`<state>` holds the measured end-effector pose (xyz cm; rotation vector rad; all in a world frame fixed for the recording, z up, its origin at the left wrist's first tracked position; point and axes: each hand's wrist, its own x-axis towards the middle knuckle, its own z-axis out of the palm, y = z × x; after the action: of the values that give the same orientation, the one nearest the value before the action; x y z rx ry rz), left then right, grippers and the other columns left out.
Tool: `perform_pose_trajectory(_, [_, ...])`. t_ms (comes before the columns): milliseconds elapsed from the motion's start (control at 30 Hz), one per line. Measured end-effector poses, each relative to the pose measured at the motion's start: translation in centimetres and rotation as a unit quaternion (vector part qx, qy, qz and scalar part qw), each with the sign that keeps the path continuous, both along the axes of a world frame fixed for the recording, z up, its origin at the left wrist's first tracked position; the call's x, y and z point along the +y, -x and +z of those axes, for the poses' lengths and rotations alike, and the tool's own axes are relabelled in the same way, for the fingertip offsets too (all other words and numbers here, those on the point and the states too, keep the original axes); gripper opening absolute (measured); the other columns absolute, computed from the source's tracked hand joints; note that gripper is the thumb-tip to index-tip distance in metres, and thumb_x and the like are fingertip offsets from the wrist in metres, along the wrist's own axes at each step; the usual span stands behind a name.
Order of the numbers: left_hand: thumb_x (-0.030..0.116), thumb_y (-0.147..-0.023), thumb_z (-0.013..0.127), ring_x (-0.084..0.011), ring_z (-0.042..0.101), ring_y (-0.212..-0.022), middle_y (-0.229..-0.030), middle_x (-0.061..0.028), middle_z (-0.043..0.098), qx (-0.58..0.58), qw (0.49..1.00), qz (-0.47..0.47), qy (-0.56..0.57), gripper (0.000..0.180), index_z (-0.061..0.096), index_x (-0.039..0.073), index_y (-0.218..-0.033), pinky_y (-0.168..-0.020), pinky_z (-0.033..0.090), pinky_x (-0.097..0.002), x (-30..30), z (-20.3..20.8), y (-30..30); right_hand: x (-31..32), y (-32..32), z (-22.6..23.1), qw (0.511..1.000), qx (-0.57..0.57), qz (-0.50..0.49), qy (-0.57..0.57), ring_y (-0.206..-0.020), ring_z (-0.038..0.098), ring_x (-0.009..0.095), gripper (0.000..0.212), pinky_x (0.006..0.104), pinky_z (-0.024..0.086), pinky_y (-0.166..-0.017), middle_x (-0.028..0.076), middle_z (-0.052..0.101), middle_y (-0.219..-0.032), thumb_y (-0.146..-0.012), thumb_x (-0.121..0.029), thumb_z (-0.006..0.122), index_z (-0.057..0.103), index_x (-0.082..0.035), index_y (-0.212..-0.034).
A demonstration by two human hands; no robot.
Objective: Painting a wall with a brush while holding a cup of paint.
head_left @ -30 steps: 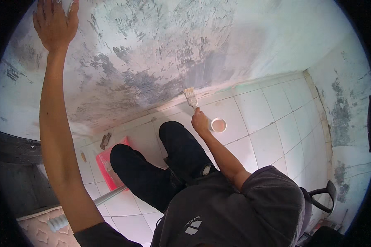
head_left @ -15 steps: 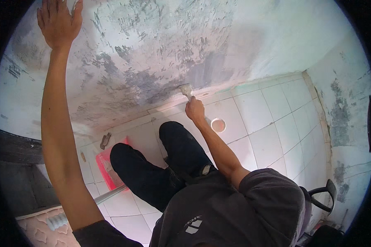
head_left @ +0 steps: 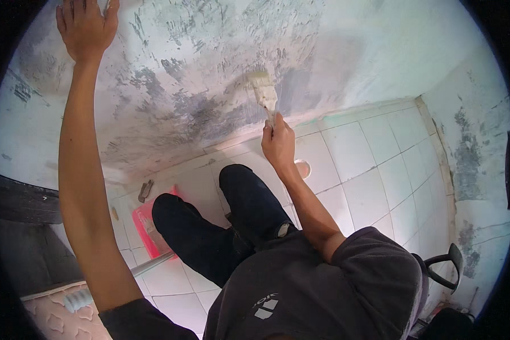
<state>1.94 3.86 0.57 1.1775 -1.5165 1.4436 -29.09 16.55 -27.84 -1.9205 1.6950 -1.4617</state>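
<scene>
Clock centred on knees [head_left: 238, 180]: brush [head_left: 263, 93] 1 o'clock, against wall [head_left: 368, 62]; left hand [head_left: 89, 31] 11, on wall; cup [head_left: 309, 171] 3, on floor [head_left: 345, 146], partly behind right wrist [head_left: 286, 165]; tray [head_left: 145, 234] 8, on floor.

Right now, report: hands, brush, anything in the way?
Right hand gripping paintbrush, bristles at patchy wall. Left hand flat against wall, higher up. White cup partly hidden by right forearm; nothing seen blocking brush.

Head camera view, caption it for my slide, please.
Right hand holding a wide brush at a patchy wall, left hand open, farther up and left.
</scene>
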Motion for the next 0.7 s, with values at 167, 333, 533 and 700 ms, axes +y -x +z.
perform_pose_trajectory(167, [0.015, -0.085, 0.053, -0.0326, 0.016, -0.143, -0.154, -0.0099, 0.024, -0.035, 0.996, -0.043, 0.066, 0.066, 0.028, 0.006, -0.145, -0.115, 0.012, -0.0491, -0.5, 0.2, 0.5, -0.2, -0.2, -2.9, 0.999, 0.025, -0.026, 0.027, -0.068, 0.06, 0.043, 0.034, 0.0495, 0.045, -0.057, 0.026, 0.059, -0.079, -0.084, -0.003, 0.056, 0.049, 0.011, -0.114])
perform_pose_trajectory(333, [0.016, -0.087, 0.053, -0.0325, 0.017, -0.143, -0.154, -0.0103, 0.024, -0.018, 0.999, 0.0, 0.045, 0.064, 0.028, 0.006, -0.145, -0.115, 0.013, -0.0488, -0.3, 0.0, 0.0, -1.6, -0.8, -10.0, 0.97, 0.123, -0.036, -0.206, -0.076, 0.063, 0.043, 0.041, 0.0497, 0.052, -0.064, 0.025, 0.061, -0.086, -0.088, -0.011, 0.052, 0.042, 0.007, -0.124])
perform_pose_trajectory(533, [0.017, -0.087, 0.052, -0.0316, 0.017, -0.143, -0.153, -0.0103, 0.025, -0.034, 0.999, 0.005, 0.034, 0.063, 0.029, 0.006, -0.145, -0.115, 0.013, -0.0484, -0.8, 0.1, -0.3, -1.8, 0.3, -17.2, 0.928, 0.183, -0.042, -0.322, -0.08, 0.065, 0.041, 0.038, 0.0486, 0.053, -0.07, 0.027, 0.063, -0.092, -0.088, -0.01, 0.046, 0.046, 0.008, -0.122])
perform_pose_trajectory(700, [0.018, -0.088, 0.052, -0.0315, 0.018, -0.143, -0.153, -0.01, 0.026, 0.003, 0.999, -0.048, 0.019, 0.061, 0.031, 0.006, -0.144, -0.115, 0.013, -0.0479, -0.1, -0.4, 0.0, -1.6, 0.4, -18.7, 0.924, 0.177, -0.036, -0.337, -0.081, 0.065, 0.043, 0.031, 0.0503, 0.052, -0.071, 0.028, 0.064, -0.088, -0.086, -0.008, 0.046, 0.049, 0.009, -0.112])
